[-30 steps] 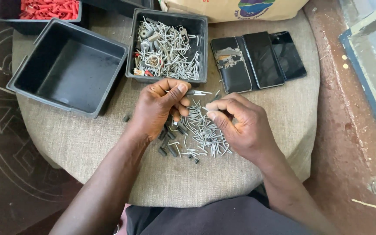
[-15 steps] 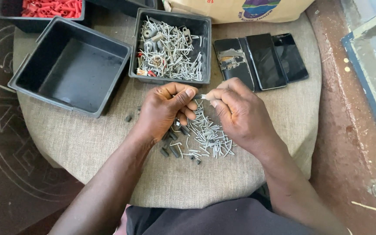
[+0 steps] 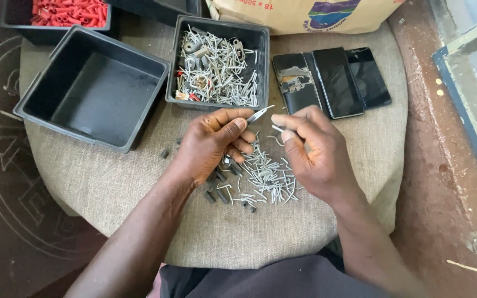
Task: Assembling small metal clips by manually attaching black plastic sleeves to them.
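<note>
Your left hand (image 3: 213,140) keeps a narrow grip: thumb and forefinger pinch a small metal pin (image 3: 260,114) whose tip sticks out toward the other hand. Your right hand (image 3: 313,152) also grips narrowly, fingertips closed on a second thin pin (image 3: 277,128), the two hands almost touching above the desk (image 3: 111,187).

At the far left, a black bin of red plastic pieces (image 3: 64,11) sits at the top edge, and below it stands a large empty black tray (image 3: 92,91). Next comes a black tray of mixed grey metal parts (image 3: 216,66), just above your left hand. Beneath both hands lies a loose pile of silver pins (image 3: 266,176) with a few short dark sleeves (image 3: 216,193) at its left side. To the right, three dark phones (image 3: 332,80) lie side by side on the burlap cover.
</note>
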